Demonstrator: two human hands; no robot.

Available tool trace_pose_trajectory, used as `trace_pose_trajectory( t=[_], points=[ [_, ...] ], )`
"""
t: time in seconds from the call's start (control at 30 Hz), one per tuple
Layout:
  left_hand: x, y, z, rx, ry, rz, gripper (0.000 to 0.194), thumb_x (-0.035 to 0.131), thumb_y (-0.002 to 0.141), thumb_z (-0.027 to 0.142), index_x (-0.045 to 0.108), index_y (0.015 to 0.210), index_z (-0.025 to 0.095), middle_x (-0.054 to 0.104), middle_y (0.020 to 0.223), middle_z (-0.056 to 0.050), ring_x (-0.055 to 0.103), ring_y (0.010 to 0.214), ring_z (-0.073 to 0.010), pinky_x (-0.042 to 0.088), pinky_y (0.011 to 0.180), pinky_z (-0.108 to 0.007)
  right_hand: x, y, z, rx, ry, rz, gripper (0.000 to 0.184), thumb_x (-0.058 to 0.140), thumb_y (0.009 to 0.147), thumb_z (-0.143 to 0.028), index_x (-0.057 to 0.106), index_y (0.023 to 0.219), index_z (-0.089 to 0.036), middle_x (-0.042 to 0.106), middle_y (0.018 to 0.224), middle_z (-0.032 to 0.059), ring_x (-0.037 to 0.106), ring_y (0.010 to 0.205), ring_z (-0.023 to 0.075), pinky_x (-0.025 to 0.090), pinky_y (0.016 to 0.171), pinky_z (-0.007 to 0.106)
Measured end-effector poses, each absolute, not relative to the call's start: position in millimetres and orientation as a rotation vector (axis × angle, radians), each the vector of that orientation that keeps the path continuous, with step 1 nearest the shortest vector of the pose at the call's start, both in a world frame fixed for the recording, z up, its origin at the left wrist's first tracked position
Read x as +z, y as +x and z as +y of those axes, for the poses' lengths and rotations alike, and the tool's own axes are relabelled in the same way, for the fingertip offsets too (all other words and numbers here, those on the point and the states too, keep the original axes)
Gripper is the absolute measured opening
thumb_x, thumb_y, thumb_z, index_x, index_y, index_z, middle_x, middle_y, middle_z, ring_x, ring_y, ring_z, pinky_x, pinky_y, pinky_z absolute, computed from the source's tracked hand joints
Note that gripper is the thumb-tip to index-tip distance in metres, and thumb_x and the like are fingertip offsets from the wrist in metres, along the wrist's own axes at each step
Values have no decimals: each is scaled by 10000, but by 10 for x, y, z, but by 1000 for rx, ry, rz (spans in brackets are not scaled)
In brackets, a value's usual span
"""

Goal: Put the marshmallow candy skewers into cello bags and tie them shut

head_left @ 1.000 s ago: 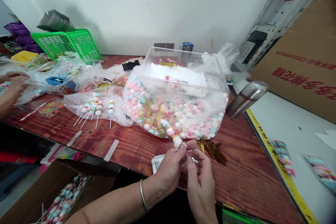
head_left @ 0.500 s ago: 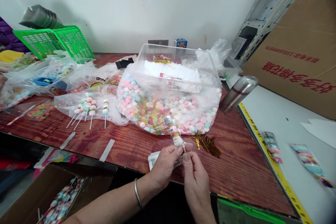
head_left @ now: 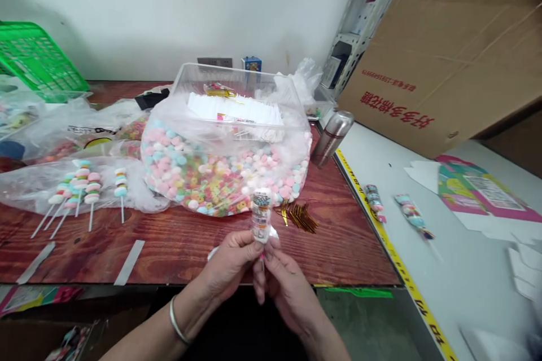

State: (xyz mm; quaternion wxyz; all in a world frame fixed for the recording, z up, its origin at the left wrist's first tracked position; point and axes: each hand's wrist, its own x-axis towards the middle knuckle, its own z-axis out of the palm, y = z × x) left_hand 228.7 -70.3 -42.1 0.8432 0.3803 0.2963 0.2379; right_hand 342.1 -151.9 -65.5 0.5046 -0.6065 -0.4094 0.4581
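My left hand [head_left: 234,258] pinches the lower end of a marshmallow skewer [head_left: 261,215] in a printed clear wrapper, which stands upright between my hands. Closed around the gathered wrapper bottom and stick is my right hand [head_left: 288,282]; a bit of pink shows there, and its fingertips are partly hidden. Gold twist ties [head_left: 301,218] lie in a heap just beyond my right hand. Behind the skewer sits a large clear bag of marshmallows and gummy rings [head_left: 220,180]. Unwrapped marshmallow skewers [head_left: 93,187] rest on plastic at the left.
A clear bin [head_left: 292,96] with white sticks stands behind the bag. A steel thermos [head_left: 332,138] is at the table's right edge. On the pale side table lie wrapped skewers [head_left: 410,211] and a large carton [head_left: 449,62]. Tape strips [head_left: 130,262] stick to the front edge.
The view has swung to the right, so more of the side table shows. The wrapped skewer has gone from leaning left to upright, and my hands have turned with it.
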Motion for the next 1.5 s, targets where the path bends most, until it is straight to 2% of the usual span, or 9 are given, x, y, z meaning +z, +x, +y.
trace_pose_trajectory(
  t=[0.07,0.17,0.33,0.53,0.9,1.13,1.23,1.37,1.5],
  points=[
    [-388,2235,-606,635,952,744,338,714,763,429,750,932,138,702,725,-68,623,618,-165,490,616,-274,-695,3695,-1527,821,-1651,-1031,371,476,889,-530,618,811,-197,632,791,48,619,749,197,507,730,343],
    [-367,2091,-430,815,1249,935,277,686,800,413,757,923,175,733,913,-67,646,861,-200,494,799,-289,-795,4184,-1538,439,-1899,-954,312,464,883,-439,640,956,-191,629,1023,112,553,995,266,393,925,420],
    [-407,1954,-310,857,1600,1035,240,643,836,386,758,944,205,729,935,-46,626,948,-225,475,878,-319,-945,4634,-1462,159,-2171,-1072,209,477,846,-289,658,898,-199,623,951,92,534,920,248,379,825,367],
    [-363,2035,-354,890,1802,986,199,593,855,304,737,773,193,682,794,-32,613,778,-175,486,722,-257,-968,4641,-1307,0,-2348,-1218,204,433,900,-182,585,764,-185,584,823,65,515,749,185,324,654,293],
    [-405,2122,-333,853,1781,1114,168,599,844,321,704,855,190,709,814,-14,636,768,-169,481,732,-259,-851,4621,-1481,-124,-2370,-1216,224,428,922,-220,557,744,-178,552,805,53,444,629,149,245,590,295],
    [-369,2195,-356,885,1779,1036,151,581,862,294,689,858,189,699,869,-25,637,848,-181,474,784,-276,-725,4683,-1473,33,-2141,-1055,195,460,868,-319,586,786,-195,620,841,67,555,751,192,376,652,296],
    [-386,2232,-371,928,1885,1020,116,574,856,224,681,829,189,681,834,-23,624,803,-170,469,746,-269,-615,4571,-1501,200,-2003,-994,258,471,877,-414,580,782,-200,621,722,37,565,651,176,432,620,292],
    [-403,2342,-427,934,2076,1001,159,526,877,154,672,830,197,649,796,-28,608,775,-162,459,718,-265,-472,4125,-1518,652,-1713,-825,318,534,869,-522,579,834,-210,463,529,-55,411,456,114,335,439,231],
    [-376,2449,-485,924,2223,974,183,481,903,134,653,860,179,638,797,-46,602,761,-159,455,704,-261,-516,3649,-1443,1097,-1383,-616,357,676,770,-543,587,791,-198,378,495,-84,307,429,74,221,402,200]
  ],
)
